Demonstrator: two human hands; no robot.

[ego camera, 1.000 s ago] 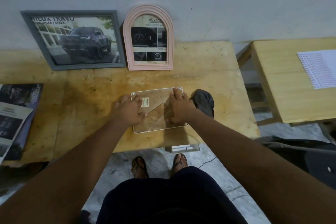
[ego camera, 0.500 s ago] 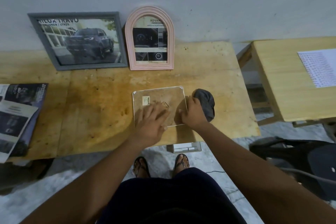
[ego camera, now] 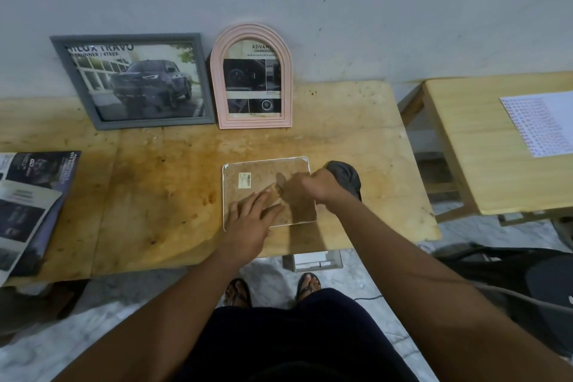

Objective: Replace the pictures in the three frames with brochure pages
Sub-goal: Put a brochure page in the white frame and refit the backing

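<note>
Where both arms reach over the near edge of the table (ego camera: 155,195), the third frame (ego camera: 266,168) lies flat, back up, with a sticker (ego camera: 244,180) on the backing. Left hand (ego camera: 248,220) presses on the near left part of the backing, fingers straight and spread. Right hand (ego camera: 313,186) sits on the middle of the backing with fingers curled under. Whether they pinch a clip, a stand or the board's edge cannot be told, as the hand covers the spot.

Judgement: the step in hand is opening the back of this last frame. The next move calls for the left hand to hold the frame steady while the right frees and lifts the backing, after which the old picture comes out. Any glass inside would need care.

A grey cloth (ego camera: 348,177) lies just beside the frame's right edge, partly behind the right hand. The brochure (ego camera: 34,195) lies open well to the left, cut off by the picture's edge, so its remaining pages cannot be counted.

Against the wall lean a grey frame (ego camera: 76,84) and a pink frame (ego camera: 217,87), touching or nearly so, both showing brochure pages. These two appear done.

The third frame's face is hidden. A side table (ego camera: 483,146) to the right bears a printed sheet (ego camera: 539,121), its text too small to read.
</note>
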